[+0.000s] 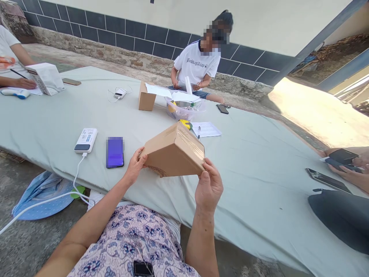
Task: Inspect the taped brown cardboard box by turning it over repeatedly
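A small brown cardboard box [173,151], sealed with clear tape, is held tilted in the air above the near edge of the pale grey-green mat [250,173]. My left hand [134,166] grips its lower left corner with curled fingers. My right hand [209,186] grips its lower right corner, thumb up against the taped side. Behind the box, partly hidden, lies a yellow tape measure [186,124].
On the mat lie a phone [115,152], a white power bank [85,140] with a cable, a paper sheet [206,129], a clear bowl [183,109] and another brown box [146,98]. A person [197,65] sits opposite; other people sit at far left and right, one holding a phone [343,157].
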`<action>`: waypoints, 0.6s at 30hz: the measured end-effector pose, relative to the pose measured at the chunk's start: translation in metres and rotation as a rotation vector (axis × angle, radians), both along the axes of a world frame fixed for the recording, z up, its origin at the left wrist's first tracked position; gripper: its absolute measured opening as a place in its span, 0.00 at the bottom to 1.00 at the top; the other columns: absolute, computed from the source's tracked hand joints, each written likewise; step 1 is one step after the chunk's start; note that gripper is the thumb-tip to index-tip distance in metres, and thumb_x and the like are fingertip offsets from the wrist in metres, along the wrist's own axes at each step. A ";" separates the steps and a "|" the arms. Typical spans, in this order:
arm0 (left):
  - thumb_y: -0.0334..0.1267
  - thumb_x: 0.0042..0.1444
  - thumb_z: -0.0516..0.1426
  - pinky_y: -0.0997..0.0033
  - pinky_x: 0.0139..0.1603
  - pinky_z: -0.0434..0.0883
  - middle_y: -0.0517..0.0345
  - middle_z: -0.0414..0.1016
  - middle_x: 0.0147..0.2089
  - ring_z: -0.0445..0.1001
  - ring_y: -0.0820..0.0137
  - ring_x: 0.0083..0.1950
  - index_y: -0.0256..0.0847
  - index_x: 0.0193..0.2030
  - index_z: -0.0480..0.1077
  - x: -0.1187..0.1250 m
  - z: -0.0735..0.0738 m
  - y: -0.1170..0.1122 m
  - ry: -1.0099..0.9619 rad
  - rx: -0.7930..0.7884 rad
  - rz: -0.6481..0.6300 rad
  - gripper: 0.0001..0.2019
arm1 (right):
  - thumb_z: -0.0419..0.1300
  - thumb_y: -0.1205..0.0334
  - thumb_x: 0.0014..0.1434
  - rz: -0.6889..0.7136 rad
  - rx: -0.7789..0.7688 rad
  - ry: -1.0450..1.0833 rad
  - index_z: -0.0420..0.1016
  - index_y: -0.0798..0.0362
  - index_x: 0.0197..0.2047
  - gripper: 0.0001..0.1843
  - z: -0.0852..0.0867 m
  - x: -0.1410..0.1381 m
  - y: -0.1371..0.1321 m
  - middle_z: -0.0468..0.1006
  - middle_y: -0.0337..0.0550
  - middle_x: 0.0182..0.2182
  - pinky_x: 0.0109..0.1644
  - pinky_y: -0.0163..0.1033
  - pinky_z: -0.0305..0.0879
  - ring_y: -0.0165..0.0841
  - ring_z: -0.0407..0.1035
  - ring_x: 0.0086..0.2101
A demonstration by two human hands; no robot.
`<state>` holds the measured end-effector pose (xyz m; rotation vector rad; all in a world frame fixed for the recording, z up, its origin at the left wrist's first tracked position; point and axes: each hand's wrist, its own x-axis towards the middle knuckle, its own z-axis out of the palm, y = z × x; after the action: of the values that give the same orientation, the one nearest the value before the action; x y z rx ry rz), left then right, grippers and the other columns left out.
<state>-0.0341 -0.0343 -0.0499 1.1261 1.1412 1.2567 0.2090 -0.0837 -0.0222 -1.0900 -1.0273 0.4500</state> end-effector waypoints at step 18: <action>0.50 0.66 0.48 0.52 0.58 0.71 0.49 0.81 0.53 0.77 0.55 0.56 0.44 0.55 0.75 -0.001 0.001 -0.004 0.475 0.072 0.044 0.21 | 0.61 0.52 0.64 0.011 0.063 -0.253 0.79 0.50 0.47 0.14 0.011 -0.028 -0.006 0.72 0.52 0.59 0.50 0.42 0.73 0.41 0.68 0.59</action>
<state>-0.0351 -0.0384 -0.0493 1.5114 1.4843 1.0973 0.1808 -0.0899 -0.0109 -1.1040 -1.2617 0.2904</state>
